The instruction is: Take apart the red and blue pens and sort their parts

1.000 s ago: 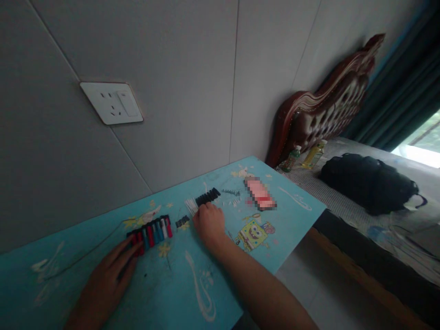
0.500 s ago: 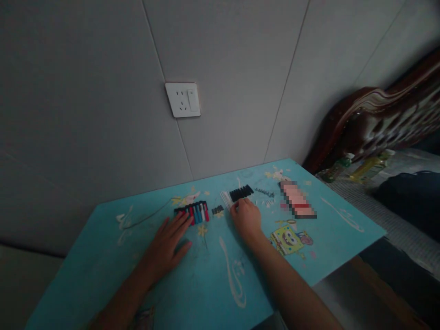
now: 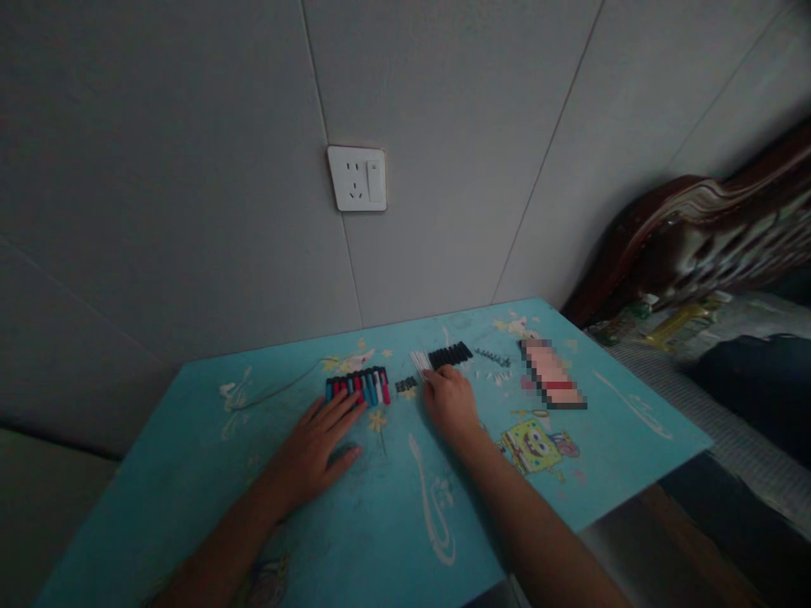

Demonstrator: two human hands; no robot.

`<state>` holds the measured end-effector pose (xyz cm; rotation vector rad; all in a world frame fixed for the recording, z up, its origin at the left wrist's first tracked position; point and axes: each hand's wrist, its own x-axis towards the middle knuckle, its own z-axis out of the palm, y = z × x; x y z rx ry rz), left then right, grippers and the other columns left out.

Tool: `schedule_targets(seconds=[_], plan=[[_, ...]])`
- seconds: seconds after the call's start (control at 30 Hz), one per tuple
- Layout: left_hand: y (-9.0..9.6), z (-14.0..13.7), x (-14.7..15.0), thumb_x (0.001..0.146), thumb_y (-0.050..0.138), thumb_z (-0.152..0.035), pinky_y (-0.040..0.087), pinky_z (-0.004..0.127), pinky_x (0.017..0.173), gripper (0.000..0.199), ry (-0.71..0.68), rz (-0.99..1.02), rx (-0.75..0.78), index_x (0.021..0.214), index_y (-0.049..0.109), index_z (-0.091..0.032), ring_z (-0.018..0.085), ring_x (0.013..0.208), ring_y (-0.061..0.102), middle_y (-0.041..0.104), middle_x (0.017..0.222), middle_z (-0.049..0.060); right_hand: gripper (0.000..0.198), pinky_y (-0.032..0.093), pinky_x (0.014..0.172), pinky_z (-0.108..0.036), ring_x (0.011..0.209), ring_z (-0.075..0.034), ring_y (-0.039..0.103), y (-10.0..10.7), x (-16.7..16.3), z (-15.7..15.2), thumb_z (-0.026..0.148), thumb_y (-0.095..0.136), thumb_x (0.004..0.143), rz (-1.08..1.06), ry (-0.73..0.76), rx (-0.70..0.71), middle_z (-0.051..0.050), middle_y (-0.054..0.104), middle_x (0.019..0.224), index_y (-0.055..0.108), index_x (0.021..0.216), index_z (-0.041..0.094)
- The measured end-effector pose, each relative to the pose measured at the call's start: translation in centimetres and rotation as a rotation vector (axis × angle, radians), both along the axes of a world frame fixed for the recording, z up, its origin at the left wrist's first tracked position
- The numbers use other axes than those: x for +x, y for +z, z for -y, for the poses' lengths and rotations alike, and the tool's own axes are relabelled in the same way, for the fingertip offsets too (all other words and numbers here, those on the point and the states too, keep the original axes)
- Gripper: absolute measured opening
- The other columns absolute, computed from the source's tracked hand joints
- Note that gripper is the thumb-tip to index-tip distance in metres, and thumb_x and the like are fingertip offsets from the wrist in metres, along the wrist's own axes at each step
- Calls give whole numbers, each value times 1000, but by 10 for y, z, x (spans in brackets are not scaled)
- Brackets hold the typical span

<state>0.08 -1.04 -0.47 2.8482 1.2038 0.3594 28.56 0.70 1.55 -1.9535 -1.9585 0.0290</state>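
My left hand lies flat with its fingers spread. Its fingertips rest on the lower ends of a row of short coloured tubes in blue, red and white with dark ends, possibly pen parts. My right hand is closed, thumb and fingers together, at the lower ends of several thin white sticks. What its fingertips pinch is hidden. Just beyond it lies a row of black caps or tubes. Between both hands sits a small group of dark pieces.
Dark, spring-like coils and small white pieces lie right of the black row. A blurred pinkish rectangle is farther right on the blue table. Behind stands a wall with a socket; bottles lie on the bed at right.
The view has shifted slightly. Both hands keep nearly the same places, the left on the coloured tubes and the right at the white sticks.
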Motion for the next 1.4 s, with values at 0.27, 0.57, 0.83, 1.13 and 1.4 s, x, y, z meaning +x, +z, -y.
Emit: schedule_targets(seconds=[0.27, 0.57, 0.83, 1.13, 1.4], plan=[[-3, -1, -1, 98, 42, -47, 21, 53, 118, 62, -14, 41, 8, 153, 23, -28, 28, 144, 30, 29, 158, 7, 23, 38, 84, -31, 93, -21, 53, -5, -2, 0, 27, 50, 95, 32, 9, -1, -9, 59, 100, 70, 106, 21], [-7, -3, -2, 98, 43, -44, 22, 53, 118, 60, -3, 61, 15, 153, 26, -28, 28, 143, 32, 31, 157, 6, 25, 40, 89, -30, 98, -21, 56, 0, -5, 1, 23, 50, 94, -54, 23, 24, -10, 61, 104, 68, 111, 19], [9, 20, 0, 99, 41, -29, 45, 39, 97, 31, 41, 289, 22, 123, 59, -20, 22, 108, 57, 63, 115, 9, 29, 46, 86, -26, 91, -16, 65, 4, -11, 18, 19, 43, 95, -495, 420, 15, -6, 71, 102, 67, 110, 19], [4, 62, 34, 95, 48, -30, 38, 28, 58, 25, -136, 58, -55, 74, 58, -20, 14, 60, 57, 61, 65, 0, 22, 46, 80, -26, 82, -16, 65, 10, -36, 54, 15, 52, 85, -270, 854, -185, -2, 71, 83, 72, 93, 23], [13, 66, 34, 95, 50, -31, 42, 30, 62, 21, -79, 13, -81, 79, 60, -21, 18, 67, 64, 67, 74, 0, 23, 45, 80, -25, 81, -15, 66, 13, -43, 53, 15, 51, 88, -232, 839, -184, -1, 72, 85, 71, 93, 23]])
